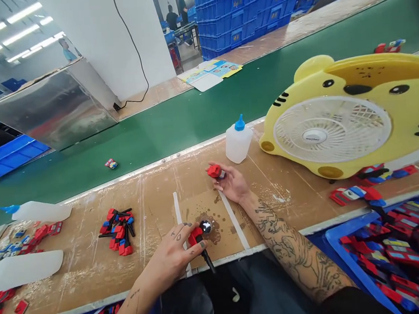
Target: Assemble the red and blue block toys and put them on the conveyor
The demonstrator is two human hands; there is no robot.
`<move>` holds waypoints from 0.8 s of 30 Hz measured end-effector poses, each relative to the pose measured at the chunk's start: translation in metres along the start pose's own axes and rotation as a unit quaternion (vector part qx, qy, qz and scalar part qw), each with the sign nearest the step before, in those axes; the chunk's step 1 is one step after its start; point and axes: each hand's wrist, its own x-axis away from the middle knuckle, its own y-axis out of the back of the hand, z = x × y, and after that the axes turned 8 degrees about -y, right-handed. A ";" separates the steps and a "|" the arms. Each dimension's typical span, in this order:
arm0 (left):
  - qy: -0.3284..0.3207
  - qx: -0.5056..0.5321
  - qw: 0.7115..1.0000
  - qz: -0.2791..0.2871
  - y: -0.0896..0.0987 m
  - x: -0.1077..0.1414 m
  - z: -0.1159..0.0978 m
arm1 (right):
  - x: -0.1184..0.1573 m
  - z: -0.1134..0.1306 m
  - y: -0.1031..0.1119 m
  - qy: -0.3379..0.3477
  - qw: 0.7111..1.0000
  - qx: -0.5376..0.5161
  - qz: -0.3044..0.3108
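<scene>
My left hand (175,250) is closed on a red plastic toy part (195,236) with a black rod (208,261) pointing toward me. Right beside that part, a small round dark dish (205,226) with shiny liquid sits on a wet, spotted patch of the board. Farther forward, my right hand (234,184) is turned palm up, its fingertips gripping a small red toy piece (214,171) with a bluish-grey end. Behind my right hand stands a white squeeze bottle (237,144) with a blue tip.
A pile of red, blue and black parts (118,231) lies to the left, near white bottles (40,210). A yellow fan (290,164) stands at right, above a blue bin (344,257) of toy parts. Beyond the worktop runs a green conveyor belt (158,127) carrying a small toy piece (111,163).
</scene>
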 end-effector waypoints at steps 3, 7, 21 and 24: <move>-0.007 -0.004 1.000 0.013 -0.002 -0.004 0.001 | 0.002 0.001 -0.003 -0.011 1.000 0.011 0.023; -0.019 -0.032 0.998 0.045 -0.001 -0.007 0.002 | 0.001 -0.001 -0.002 0.000 0.999 0.034 0.008; -0.024 -0.022 0.998 0.057 -0.002 -0.012 0.005 | -0.001 -0.004 0.002 0.046 0.998 0.023 -0.025; 0.030 0.054 0.998 0.013 0.002 -0.009 0.007 | 0.002 -0.009 0.000 0.038 0.999 0.024 -0.005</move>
